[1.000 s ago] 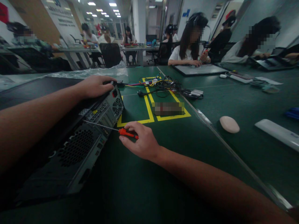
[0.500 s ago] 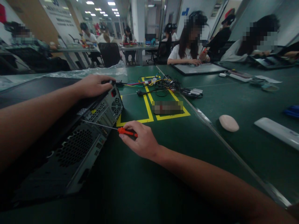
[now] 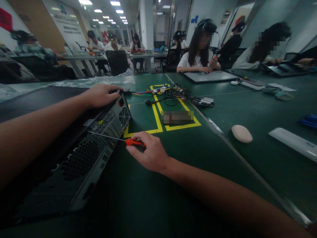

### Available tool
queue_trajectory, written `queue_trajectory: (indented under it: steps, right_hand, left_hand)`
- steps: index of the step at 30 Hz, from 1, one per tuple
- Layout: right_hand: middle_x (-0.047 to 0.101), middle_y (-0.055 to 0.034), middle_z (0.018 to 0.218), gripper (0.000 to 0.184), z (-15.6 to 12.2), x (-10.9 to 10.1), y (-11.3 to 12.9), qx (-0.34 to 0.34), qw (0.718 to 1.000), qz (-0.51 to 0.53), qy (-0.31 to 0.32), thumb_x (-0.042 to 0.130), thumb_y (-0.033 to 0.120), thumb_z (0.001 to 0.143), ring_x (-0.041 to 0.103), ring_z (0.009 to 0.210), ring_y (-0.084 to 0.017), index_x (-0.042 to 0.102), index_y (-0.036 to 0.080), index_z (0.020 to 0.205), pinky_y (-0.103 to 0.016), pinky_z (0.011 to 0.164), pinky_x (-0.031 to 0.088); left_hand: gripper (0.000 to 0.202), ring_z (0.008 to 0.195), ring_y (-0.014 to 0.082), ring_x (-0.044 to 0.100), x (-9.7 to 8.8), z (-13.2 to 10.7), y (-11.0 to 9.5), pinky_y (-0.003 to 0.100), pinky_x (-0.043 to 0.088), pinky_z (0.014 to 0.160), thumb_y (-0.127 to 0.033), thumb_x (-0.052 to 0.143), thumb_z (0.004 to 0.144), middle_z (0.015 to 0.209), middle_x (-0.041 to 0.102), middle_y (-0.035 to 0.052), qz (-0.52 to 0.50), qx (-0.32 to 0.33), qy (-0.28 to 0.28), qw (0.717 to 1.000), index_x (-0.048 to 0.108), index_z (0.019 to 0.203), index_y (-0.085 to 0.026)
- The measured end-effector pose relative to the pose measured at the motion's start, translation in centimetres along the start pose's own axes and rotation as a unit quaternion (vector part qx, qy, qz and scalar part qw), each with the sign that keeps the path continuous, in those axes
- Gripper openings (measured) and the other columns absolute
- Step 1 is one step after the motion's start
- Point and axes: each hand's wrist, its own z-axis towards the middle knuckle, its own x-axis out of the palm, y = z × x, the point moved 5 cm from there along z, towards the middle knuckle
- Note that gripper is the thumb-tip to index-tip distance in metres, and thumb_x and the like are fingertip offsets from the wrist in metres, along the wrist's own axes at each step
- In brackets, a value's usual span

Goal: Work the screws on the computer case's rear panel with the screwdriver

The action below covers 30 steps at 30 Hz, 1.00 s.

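A dark computer case point(image 3: 116, 124) lies on the table at the left, its rear panel with vents and ports turned toward me. My left hand point(image 3: 102, 95) rests on its top near the far rear corner, thumb and fingers apart. An orange-handled screwdriver point(image 3: 131, 142) is in my right hand point(image 3: 152, 150), pinched between thumb and fingers. Its long thin shaft points left, and the tip meets the upper edge of the rear panel. Whether a screw sits under the tip is too small to tell.
Tangled cables point(image 3: 177, 91) lie beyond the case, near yellow tape point(image 3: 158, 119) and a blurred block point(image 3: 177, 117). Farther right are a pale mouse point(image 3: 242, 133) and a white bar point(image 3: 293, 142). Clear plastic wrap point(image 3: 116, 78) lies behind the case. Several people sit across the room.
The whole view has shifted slightly, so the scene sits a little lower. Both hands, the screwdriver and the case keep nearly the same positions relative to one another.
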Motion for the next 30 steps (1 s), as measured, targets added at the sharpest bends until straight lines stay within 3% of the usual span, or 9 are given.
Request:
queue_trajectory:
  steps: [10,15,20,25,30]
  right_hand:
    - [0.073,-0.0065,0.095,0.029,0.16,-0.33,0.33,-0.017,1.0,-0.005,0.001,0.06,0.045,0.103,0.067,0.085,-0.019,0.07,0.018,0.106,-0.032,0.078,0.052]
    - [0.073,-0.0055,0.095,0.03,0.25,-0.21,0.37,-0.009,1.0,0.01,0.021,0.054,0.044,0.107,0.067,0.084,-0.017,0.069,0.018,0.107,-0.032,0.078,0.052]
    - [0.074,-0.0027,0.097,0.031,0.19,-0.03,0.14,0.007,0.999,0.034,0.013,0.069,0.042,0.095,0.067,0.08,-0.016,0.063,0.021,0.118,-0.031,0.076,0.053]
    - [0.074,-0.0024,0.098,0.018,0.23,0.16,0.0,0.012,0.999,0.04,0.024,0.068,0.036,0.096,0.069,0.084,-0.017,0.063,0.024,0.109,-0.031,0.078,0.055]
    - [0.074,-0.003,0.099,0.018,0.22,0.08,0.08,0.012,0.999,0.036,0.026,0.067,0.036,0.097,0.07,0.085,-0.017,0.064,0.023,0.11,-0.031,0.079,0.055]
  left_hand:
    - [0.072,0.124,0.0375,0.063,-0.06,-0.12,-0.23,0.05,0.047,0.107,-0.054,0.04,0.095,0.146,0.067,0.0135,0.001,-0.013,0.005,1.0,0.06,0.154,-0.019]
    - [0.073,0.124,0.0364,0.065,0.0,-0.06,-0.04,0.047,0.048,0.108,-0.058,0.043,0.092,0.145,0.068,0.01,-0.01,-0.011,0.001,1.0,0.061,0.154,-0.023]
    - [0.073,0.125,0.0408,0.065,0.08,0.09,0.25,0.05,0.048,0.108,-0.059,0.045,0.09,0.137,0.073,0.0095,-0.019,-0.011,-0.007,1.0,0.063,0.153,-0.027]
    - [0.071,0.126,0.0368,0.063,-0.01,-0.13,-0.13,0.05,0.046,0.11,-0.054,0.04,0.095,0.143,0.069,0.012,-0.007,-0.006,0.003,1.0,0.059,0.155,-0.021]
    - [0.072,0.126,0.0367,0.063,-0.07,-0.11,-0.24,0.048,0.045,0.11,-0.054,0.04,0.095,0.143,0.068,0.0157,-0.003,0.0,0.003,1.0,0.06,0.154,-0.017]
